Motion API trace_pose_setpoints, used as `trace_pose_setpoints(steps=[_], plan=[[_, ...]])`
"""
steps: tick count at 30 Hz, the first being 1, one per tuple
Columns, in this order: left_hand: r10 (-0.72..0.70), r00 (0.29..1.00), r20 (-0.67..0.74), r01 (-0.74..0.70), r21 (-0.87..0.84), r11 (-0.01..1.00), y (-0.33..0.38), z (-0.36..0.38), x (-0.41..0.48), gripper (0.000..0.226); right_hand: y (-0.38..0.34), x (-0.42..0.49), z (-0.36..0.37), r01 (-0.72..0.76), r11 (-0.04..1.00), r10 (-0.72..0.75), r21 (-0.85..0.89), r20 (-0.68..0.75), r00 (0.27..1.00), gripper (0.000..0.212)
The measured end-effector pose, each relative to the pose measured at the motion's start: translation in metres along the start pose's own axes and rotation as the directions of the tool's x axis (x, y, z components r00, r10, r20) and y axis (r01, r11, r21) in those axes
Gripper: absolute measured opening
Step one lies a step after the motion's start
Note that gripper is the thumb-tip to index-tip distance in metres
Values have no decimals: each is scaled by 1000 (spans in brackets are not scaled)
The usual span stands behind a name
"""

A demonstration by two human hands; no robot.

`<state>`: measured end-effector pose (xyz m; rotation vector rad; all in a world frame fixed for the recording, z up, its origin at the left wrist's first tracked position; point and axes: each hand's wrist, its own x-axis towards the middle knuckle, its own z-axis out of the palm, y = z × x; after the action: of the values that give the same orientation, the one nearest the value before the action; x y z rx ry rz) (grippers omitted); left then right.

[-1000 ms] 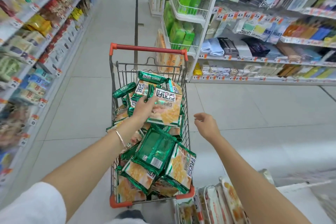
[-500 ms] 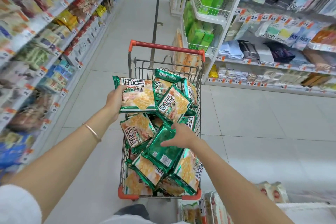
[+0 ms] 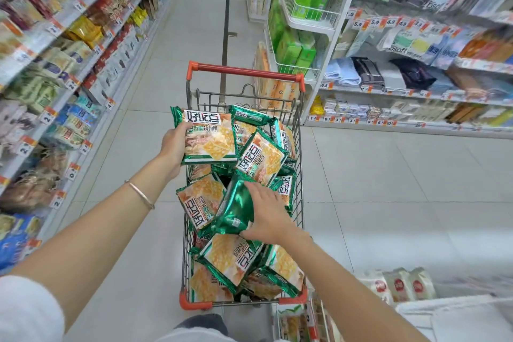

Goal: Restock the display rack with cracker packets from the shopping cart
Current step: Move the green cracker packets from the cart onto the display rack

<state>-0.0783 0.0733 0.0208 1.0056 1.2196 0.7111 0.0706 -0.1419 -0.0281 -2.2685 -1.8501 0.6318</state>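
Field notes, near to far:

- **5 o'clock, nearest us:** the white display rack (image 3: 458,319), blurred, with white packs (image 3: 399,284) at its far edge.
- **12 o'clock:** the wire shopping cart (image 3: 299,175), heaped with green cracker packets (image 3: 230,258).
- **Mid-pile:** our right hand (image 3: 268,211) lies on a foil-side-up packet (image 3: 236,208), fingers spread flat across it and thumb at its near edge.
- **Further out:** our left hand (image 3: 173,144) grips a lifted packet (image 3: 208,139) by its left edge, thumb over the front, above the cart's far end.
- **10 and 2 o'clock:** the snack shelves (image 3: 55,64) and the towel shelves (image 3: 416,78), both stocked.
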Motion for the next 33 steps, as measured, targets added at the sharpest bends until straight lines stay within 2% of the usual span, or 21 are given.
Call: trace_pose_setpoints(steps=[1, 2, 3, 5, 7, 8, 9, 10, 12, 13, 15, 19, 21, 24, 26, 28, 30, 32, 33], plan=[[3, 1000, -22, -3, -10, 1000, 4, 1, 2, 55, 3, 1, -16, -21, 987, 22, 161, -7, 1000, 113], [14, 999, -40, -14, -17, 1000, 7, 4, 3, 63, 7, 3, -31, -83, 924, 80, 373, 22, 997, 109], [35, 998, -59, -36, -21, 999, 11, 8, 3, 61, 12, 3, -45, -154, 790, 134, 593, 78, 988, 106], [75, 992, -101, -77, -16, 997, 18, 19, -2, 49, 27, 0, -68, -245, 360, 125, 900, 214, 969, 101], [92, 989, -117, -93, -9, 996, 19, 26, 0, 53, 43, -5, -82, -265, -123, -1, 956, 267, 964, 102], [97, 989, -114, -99, -10, 995, 20, 30, 1, 54, 49, -9, -86, -250, -313, -45, 916, 249, 967, 103], [100, 990, -103, -102, -11, 995, 21, 32, 1, 54, 52, -14, -87, -232, -438, -81, 869, 219, 972, 105], [98, 991, -88, -99, -12, 995, 21, 35, 1, 55, 56, -15, -85, -211, -517, -100, 829, 187, 977, 106], [91, 994, -57, -91, 3, 996, 23, 39, -2, 59, 59, -18, -81, -180, -623, -114, 762, 139, 984, 110], [87, 995, -41, -87, 12, 996, 23, 40, -4, 65, 60, -18, -79, -171, -646, -110, 744, 130, 985, 111], [73, 997, -3, -73, 16, 997, 24, 42, -7, 74, 61, -18, -79, -153, -620, -73, 770, 137, 988, 107], [21, 998, 59, -23, 42, 999, 23, 45, -3, 98, 59, -17, -84, -74, -585, -6, 808, 87, 996, 89], [28, 996, 87, -38, 109, 993, 27, 51, -13, 85, 60, -15, -88, -24, -570, 46, 821, 61, 997, 77], [7, 979, 202, -52, 221, 974, 24, 68, -23, 70, 55, -11, -97, 17, -524, 100, 852, 41, 994, 79], [-45, 945, 325, -38, 244, 969, 24, 80, -34, 66, 50, -5, -99, 8, -431, 177, 902, 76, 981, 80], [-145, 907, 396, 54, 232, 971, 26, 87, -48, 77, 45, -1, -93, -6, -334, 291, 943, 109, 951, 67], [-218, 825, 522, 77, 279, 957, 22, 91, -53, 93, 43, -2, -84, -18, -272, 405, 962, 131, 905, 40], [-322, 729, 604, 114, 358, 927, 18, 97, -55, 106, 38, -7, -77, -63, -196, 471, 979, 150, 869, 36], [-365, 690, 625, 112, 405, 907, 17, 99, -60, 91, 37, -10, -74, -95, -147, 500, 985, 156, 851, 37]])
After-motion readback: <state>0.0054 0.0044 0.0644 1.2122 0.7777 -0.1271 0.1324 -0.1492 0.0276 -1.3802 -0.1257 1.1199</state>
